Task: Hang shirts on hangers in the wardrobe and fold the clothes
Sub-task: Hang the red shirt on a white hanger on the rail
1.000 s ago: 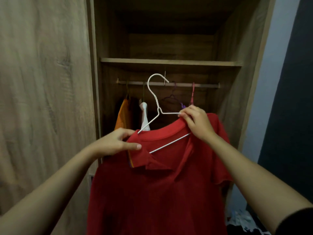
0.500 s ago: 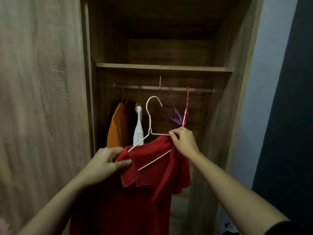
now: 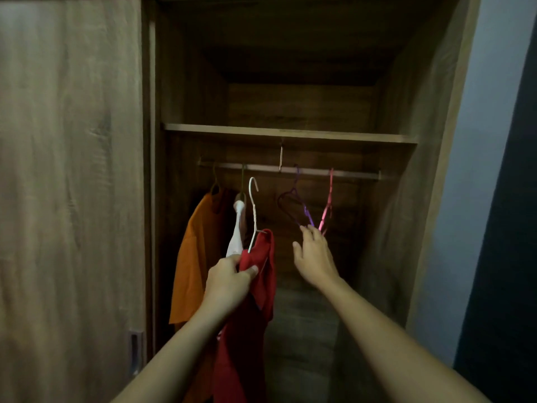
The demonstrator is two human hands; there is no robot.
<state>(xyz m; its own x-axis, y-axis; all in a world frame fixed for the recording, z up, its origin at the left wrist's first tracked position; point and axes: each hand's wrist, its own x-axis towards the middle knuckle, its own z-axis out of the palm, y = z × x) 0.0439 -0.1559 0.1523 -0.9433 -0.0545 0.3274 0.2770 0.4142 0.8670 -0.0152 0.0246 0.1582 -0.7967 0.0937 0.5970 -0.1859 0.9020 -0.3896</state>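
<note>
A red shirt point(image 3: 255, 289) hangs on a white wire hanger point(image 3: 253, 205), turned edge-on inside the open wardrobe. My left hand point(image 3: 229, 279) grips the shirt's shoulder and the hanger below its neck; the hook sits just under the metal rail point(image 3: 343, 172), not touching it. My right hand point(image 3: 312, 254) is off the shirt, fingers spread, its fingertips at the lower ends of an empty purple hanger point(image 3: 295, 206) and a pink hanger point(image 3: 327, 205) on the rail.
An orange shirt point(image 3: 197, 257) and a white garment point(image 3: 236, 231) hang at the rail's left end. A wooden shelf point(image 3: 290, 133) runs above the rail. The sliding door point(image 3: 69, 199) stands to the left, a pale wall point(image 3: 470, 170) to the right.
My right hand let go of the red shirt and reached right to the empty hangers. The red shirt turned edge-on and moved deeper into the wardrobe, held by my left hand alone.
</note>
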